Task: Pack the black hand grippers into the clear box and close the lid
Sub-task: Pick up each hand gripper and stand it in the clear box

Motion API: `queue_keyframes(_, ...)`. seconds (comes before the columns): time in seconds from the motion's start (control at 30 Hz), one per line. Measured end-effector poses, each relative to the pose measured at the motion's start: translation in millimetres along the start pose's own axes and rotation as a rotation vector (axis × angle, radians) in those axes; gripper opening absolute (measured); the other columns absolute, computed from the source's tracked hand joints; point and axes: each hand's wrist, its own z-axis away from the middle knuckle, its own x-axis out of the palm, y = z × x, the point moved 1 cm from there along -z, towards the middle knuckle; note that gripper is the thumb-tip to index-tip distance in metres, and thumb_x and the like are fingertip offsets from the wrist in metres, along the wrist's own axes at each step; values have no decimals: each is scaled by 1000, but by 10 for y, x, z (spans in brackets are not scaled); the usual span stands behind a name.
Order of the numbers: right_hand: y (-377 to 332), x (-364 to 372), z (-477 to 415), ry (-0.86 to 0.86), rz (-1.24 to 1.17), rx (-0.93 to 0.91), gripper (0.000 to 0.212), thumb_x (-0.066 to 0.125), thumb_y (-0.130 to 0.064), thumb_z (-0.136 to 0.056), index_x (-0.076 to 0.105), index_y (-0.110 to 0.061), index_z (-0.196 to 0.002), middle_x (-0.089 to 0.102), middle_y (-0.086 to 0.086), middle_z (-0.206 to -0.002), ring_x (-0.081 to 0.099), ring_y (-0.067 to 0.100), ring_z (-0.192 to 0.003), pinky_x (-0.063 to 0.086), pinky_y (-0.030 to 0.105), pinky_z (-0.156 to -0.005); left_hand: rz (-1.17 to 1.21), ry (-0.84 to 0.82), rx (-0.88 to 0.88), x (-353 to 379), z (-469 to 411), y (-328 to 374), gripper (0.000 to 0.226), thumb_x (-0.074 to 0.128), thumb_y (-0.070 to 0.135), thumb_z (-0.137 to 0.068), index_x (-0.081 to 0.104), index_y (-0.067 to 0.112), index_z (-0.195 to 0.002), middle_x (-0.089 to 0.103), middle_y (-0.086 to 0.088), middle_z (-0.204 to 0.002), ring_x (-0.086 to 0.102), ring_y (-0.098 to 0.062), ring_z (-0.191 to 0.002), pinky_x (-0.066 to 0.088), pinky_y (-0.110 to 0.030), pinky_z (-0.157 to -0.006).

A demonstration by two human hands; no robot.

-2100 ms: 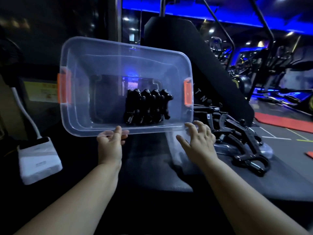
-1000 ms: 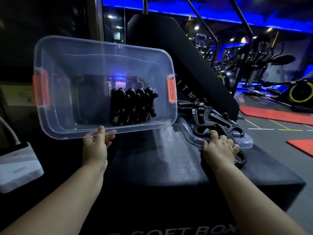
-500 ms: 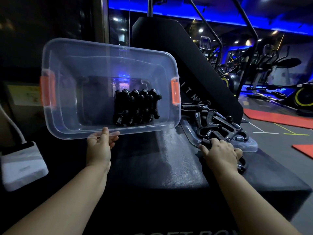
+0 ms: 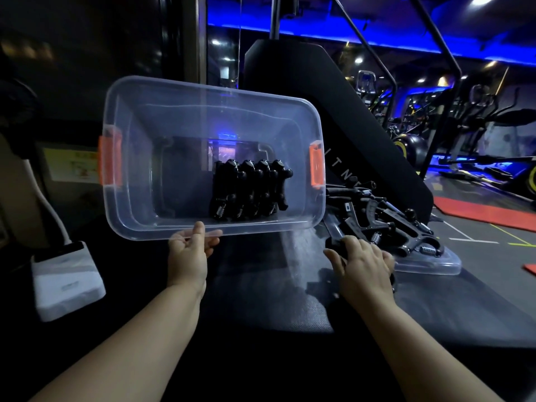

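**A:** How many of each do you count?

**B:** One clear box [image 4: 121, 198] with two orange latches, the left one [image 4: 109, 161] and the right one [image 4: 316, 163], one on each short end. One clear lid [image 4: 435, 264] lies flat on the black padded block [image 4: 261, 285], to the right of the box. Inside the box is a packed row of hand grippers [image 4: 249, 192]. Four knobs and four springs show, so I count four, and a fifth may sit at the right end. On the lid is a loose pile of hand grippers [image 4: 388, 224]. Three springs show there, but the pile is too tangled to count.

**A:** What differs from half a second ago?

**B:** The right hand [image 4: 365, 265] was curled over the near edge of the pile. Now it sits a little nearer the box, and the handle end of a black hand gripper [image 4: 333, 244] sticks out on its thumb side. Its fingers are clenched round that gripper. The box is tilted as before, and the left hand [image 4: 190, 250] keeps the same hold.

**A:** How does the box look?

**B:** It is see-through with rounded corners, tipped up on one long side so the opening faces the camera. The left hand pinches the lower rim, thumb in front and fingers behind. I cannot tell whether the box touches the block. The packed row stands in the right half against the lower wall. The grippers are matte black, with round knobs on top and steel coil springs at the bottom.
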Motion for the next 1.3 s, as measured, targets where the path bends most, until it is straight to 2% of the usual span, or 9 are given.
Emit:
queue_keyframes(0.17,-195,-34,-23,34,-328,30,41,47,-52,-91,55,-19,-113,54,-5,-100,48,22,-105,35,46,-97,-5,-7,0,-4,7,6,41,46,33,-98,47,-4,-118,74,3,-75,63,-9,-70,44,-24,-67)
queue_keyframes(0.37,-300,-55,-75,51,-716,55,68,36,-72,-79,56,-17,-115,60,-1,-98,54,16,-91,39,27,-74,16,-16,16,-2,21,18,29,46,31,-98,47,4,-111,74,3,-74,63,-9,-70,44,-25,-68)
queue_keyframes(0.53,-259,-93,-141,51,-817,164,48,52,-64,-80,59,-21,-100,63,-3,-88,57,15,-77,40,26,-66,-5,-11,7,-10,-3,-15,41,46,31,-98,47,-5,-117,74,1,-78,63,-8,-70,44,-24,-66)
queue_keyframes(0.83,-242,-70,-199,-61,-748,213,25,71,-46,-81,64,-23,-85,64,-8,-74,58,8,-68,42,22,-62,-15,-13,7,-11,-8,-18,40,46,32,-98,50,-4,-116,74,1,-78,63,-8,-70,43,-22,-62)
queue_keyframes(0.93,-244,-44,-191,-16,-727,204,37,71,-55,-75,61,-22,-87,63,-3,-82,58,13,-75,44,25,-66,-9,-11,6,-10,-6,-15,35,46,32,-98,51,1,-113,75,3,-77,63,-10,-71,43,-23,-63)
queue_keyframes(1.0,-221,13,-186,3,-690,242,55,68,-68,-62,57,-23,-91,60,1,-95,58,19,-90,49,34,-80,-2,-12,11,-7,-3,-8,30,46,31,-98,50,4,-110,74,4,-74,63,-9,-70,44,-23,-63)
queue_keyframes(1.1,-217,36,-159,-156,-739,359,75,66,-76,-52,45,-30,-107,54,0,-113,54,21,-106,47,43,-94,-7,-11,13,-3,2,-7,33,46,31,-98,50,2,-112,74,4,-74,63,-8,-70,44,-23,-64)
queue_keyframes(1.2,-207,76,-128,-277,-779,421,74,72,-70,-60,40,-29,-113,59,-5,-100,62,14,-85,51,40,-85,-18,-14,10,-12,-5,-19,40,46,32,-98,48,-3,-117,74,3,-77,63,-7,-70,44,-23,-65)
queue_keyframes(1.3,-181,132,-127,-281,-553,416,79,63,-89,-41,52,-31,-95,69,-7,-80,68,19,-83,54,44,-83,-23,-26,5,-20,-7,-25,45,46,33,-98,47,-6,-120,74,0,-82,64,-7,-72,44,-23,-66)
